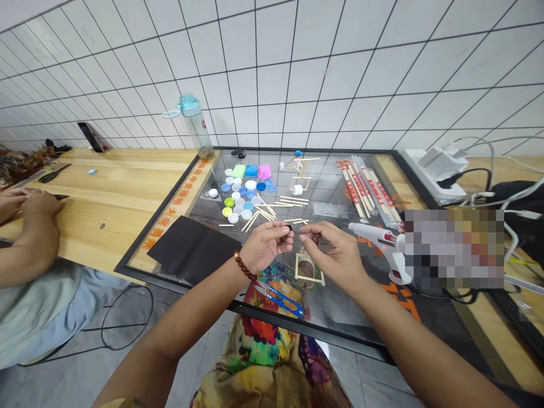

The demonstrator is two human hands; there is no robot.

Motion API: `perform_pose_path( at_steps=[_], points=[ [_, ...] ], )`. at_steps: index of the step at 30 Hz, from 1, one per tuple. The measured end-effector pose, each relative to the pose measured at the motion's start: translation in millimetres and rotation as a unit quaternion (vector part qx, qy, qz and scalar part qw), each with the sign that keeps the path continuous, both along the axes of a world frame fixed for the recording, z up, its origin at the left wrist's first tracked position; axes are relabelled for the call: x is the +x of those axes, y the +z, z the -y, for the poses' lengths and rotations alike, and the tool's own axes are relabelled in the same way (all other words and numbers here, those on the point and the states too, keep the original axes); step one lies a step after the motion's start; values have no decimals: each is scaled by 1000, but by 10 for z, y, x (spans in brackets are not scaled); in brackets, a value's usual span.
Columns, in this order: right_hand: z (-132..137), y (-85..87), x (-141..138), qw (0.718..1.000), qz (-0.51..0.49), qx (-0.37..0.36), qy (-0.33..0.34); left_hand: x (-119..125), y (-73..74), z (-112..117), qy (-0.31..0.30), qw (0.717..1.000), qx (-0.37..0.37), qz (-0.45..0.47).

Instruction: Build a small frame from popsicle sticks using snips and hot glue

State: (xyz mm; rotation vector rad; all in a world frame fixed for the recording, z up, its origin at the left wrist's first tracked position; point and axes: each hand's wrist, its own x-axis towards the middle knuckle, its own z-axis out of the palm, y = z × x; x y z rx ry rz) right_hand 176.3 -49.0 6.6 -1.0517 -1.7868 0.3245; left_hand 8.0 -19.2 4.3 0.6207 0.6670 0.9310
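My left hand (267,245), with a beaded bracelet at the wrist, pinches a small black piece (290,228) between thumb and forefinger. Close on its right, my right hand (334,249) has thumb and forefinger drawn together; anything between them is too small to make out. Below the hands lies a small wooden-stick frame (310,278), partly covered by my right hand. Blue-handled thread snips (284,300) rest near the table's front edge. A black sheet (195,249) lies left of my left hand. Loose wooden sticks (294,200) are scattered just beyond the fingers.
Several small tubs and lids (250,185) and coloured packets (251,171) stand behind. A stick model (301,178), packed sticks (369,190), a white glue gun (385,241), a power strip (437,170) and a water bottle (198,127) surround the workspace. A co-worker's hands (36,204) are at far left.
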Motion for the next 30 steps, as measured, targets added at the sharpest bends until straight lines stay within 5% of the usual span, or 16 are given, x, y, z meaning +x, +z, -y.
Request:
perform_pose_path(
  at_steps=[7,30],
  points=[
    [-5,-26,1,1000,15,-1,-7,-38,-14,-47,-38,997,-56,38],
    [-2,6,-15,1000,7,-24,4,49,-42,24,8,996,52,-76]
  ],
)
